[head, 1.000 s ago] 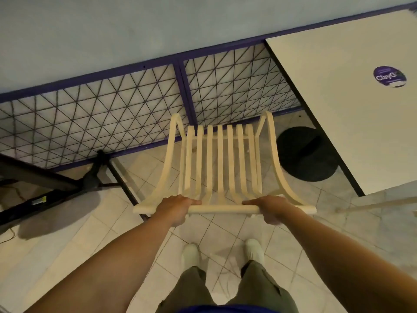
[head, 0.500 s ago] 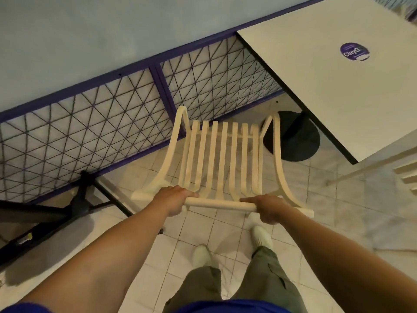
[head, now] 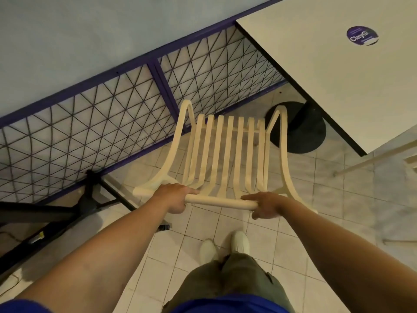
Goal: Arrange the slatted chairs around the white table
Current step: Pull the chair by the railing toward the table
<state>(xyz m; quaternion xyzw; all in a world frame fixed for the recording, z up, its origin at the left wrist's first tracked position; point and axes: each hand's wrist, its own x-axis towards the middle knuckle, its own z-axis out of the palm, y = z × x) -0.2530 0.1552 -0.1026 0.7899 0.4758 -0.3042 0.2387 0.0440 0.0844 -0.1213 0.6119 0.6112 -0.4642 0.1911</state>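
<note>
A cream slatted chair [head: 228,152] stands in front of me on the tiled floor, seen from behind and above. My left hand [head: 174,197] and my right hand [head: 266,204] both grip its top back rail. The white table [head: 334,71] with a purple round sticker [head: 362,36] is at the upper right, and its black round base [head: 302,129] sits just right of the chair's seat. Part of a second pale slatted chair [head: 397,154] shows at the right edge.
A purple-framed wire mesh fence [head: 112,114] runs along the blue wall behind the chair. A black metal frame [head: 67,208] lies on the floor at the left. My feet in white shoes [head: 225,245] stand behind the chair.
With both hands still on the rail, the chair has shifted closer to the table's base, and the table has moved further into view at the right.
</note>
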